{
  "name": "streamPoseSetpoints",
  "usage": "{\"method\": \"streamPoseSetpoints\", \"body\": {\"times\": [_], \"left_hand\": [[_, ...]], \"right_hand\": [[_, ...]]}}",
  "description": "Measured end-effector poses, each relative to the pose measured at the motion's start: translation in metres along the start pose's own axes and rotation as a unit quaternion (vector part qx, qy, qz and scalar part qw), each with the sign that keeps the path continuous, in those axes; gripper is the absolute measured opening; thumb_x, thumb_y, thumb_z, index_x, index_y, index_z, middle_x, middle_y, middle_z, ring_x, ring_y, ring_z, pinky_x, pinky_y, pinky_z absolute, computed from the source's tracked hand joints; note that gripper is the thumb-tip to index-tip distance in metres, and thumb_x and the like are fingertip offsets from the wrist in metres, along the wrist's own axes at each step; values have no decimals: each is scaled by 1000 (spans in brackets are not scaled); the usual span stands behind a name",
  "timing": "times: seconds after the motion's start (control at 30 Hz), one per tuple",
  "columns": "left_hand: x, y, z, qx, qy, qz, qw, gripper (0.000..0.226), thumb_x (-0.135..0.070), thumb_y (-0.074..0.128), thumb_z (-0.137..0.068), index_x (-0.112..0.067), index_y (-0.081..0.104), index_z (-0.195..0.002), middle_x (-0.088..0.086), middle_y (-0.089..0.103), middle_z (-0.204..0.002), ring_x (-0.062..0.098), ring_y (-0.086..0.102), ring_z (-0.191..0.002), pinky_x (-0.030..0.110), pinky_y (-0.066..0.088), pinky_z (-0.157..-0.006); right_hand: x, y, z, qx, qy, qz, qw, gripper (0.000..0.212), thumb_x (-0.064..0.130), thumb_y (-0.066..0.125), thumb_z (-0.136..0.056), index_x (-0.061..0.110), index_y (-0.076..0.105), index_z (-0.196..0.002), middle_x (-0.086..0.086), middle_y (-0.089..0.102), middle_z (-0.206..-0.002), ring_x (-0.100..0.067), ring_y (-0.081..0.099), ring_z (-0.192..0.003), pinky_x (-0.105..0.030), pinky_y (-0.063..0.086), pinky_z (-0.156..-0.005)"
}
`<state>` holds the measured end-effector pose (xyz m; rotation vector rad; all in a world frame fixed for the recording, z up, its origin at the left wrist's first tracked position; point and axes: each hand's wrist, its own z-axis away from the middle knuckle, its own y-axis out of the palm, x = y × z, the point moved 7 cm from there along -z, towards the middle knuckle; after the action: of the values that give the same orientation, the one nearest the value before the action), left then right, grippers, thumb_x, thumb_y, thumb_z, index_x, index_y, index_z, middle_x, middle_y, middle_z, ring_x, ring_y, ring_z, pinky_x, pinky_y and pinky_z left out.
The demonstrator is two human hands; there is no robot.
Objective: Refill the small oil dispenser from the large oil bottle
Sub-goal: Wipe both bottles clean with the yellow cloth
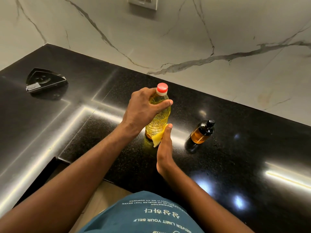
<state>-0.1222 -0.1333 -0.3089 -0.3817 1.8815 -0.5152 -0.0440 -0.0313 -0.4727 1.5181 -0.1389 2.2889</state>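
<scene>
Fingers (165,105) of the left hand (143,108): wrapped around the upper body of the large oil bottle (158,120), thumb across the near face, the others hidden behind it; a closed hold just below the neck. Right hand (164,148): flat and edge-on, fingers straight and together, not curled round anything, its inner side laid against the bottle's lower right flank where a yellow label (157,137) peels outward.

Head view, item 1: large oil bottle, clear ribbed plastic, tall and cylindrical, filled nearly to the shoulder with pale yellow oil; red screw cap (162,87) over a white collar, cap on. Stands upright on the countertop (244,157), roughly midway between the back edge at the wall and the front edge.

Item 2: small oil dispenser (202,132), amber glass, squat and round, black pump-style top, upright, partly filled. Stands to the right of the bottle, near but apart from it and from both hands.

Item 3: countertop, polished black speckled stone, strongly reflective, with bright light streaks.

Item 4: black triangular tray (46,80), glossy, toward the far left corner.

Item 5: wall (185,39), white marble-look slab with grey veining, carrying a switch plate (143,3) at the top.
</scene>
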Motion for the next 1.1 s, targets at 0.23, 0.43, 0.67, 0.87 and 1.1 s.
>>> {"method": "streamPoseSetpoints", "body": {"times": [0.23, 0.43, 0.67, 0.87, 1.1], "left_hand": [[0, 2, 0, 5, 2, 0, 1000, 37, -49, 80, -85, -17, 76, -103, -2, 68, -91, 7, 64, -81, 20, 50, -70], [-2, 1, 1, 2, 5, -8, 1000, 39, -48, 79, -85, -16, 76, -108, -1, 68, -95, 8, 63, -84, 19, 49, -72], [-3, 0, 1, -4, 6, -15, 1000, 39, -48, 80, -85, -16, 76, -106, -1, 68, -92, 9, 64, -83, 21, 50, -71], [-3, 0, 2, 4, -2, -17, 1000, 41, -51, 78, -84, -17, 76, -108, 0, 69, -96, 11, 67, -89, 30, 58, -78], [-1, 2, 1, 5, -8, -14, 1000, 38, -50, 80, -84, -17, 76, -105, -1, 68, -92, 10, 63, -85, 23, 49, -72]], "right_hand": [[15, -2, -36, 11, 43, -2, 999, 88, 85, 19, -95, 23, 70, -133, -3, 78, -121, -19, 72, -116, -41, 51, -110], [20, -3, -32, 19, 78, -15, 997, 79, 75, 16, -102, 24, 69, -131, 1, 79, -116, -13, 73, -112, -29, 55, -96], [56, 3, 9, 34, -3, -42, 999, 55, 68, 21, -106, 37, 65, -115, 20, 79, -93, 6, 74, -89, -15, 55, -76], [76, 2, -20, 16, 26, -46, 998, 67, 63, 16, -108, 20, 64, -126, 1, 79, -109, -4, 70, -81, -20, 54, -70], [30, -25, -19, -47, 98, -38, 993, 27, 18, 50, -107, 8, 74, -111, -14, 78, -112, -29, 75, -104, -29, 59, -74]]}}
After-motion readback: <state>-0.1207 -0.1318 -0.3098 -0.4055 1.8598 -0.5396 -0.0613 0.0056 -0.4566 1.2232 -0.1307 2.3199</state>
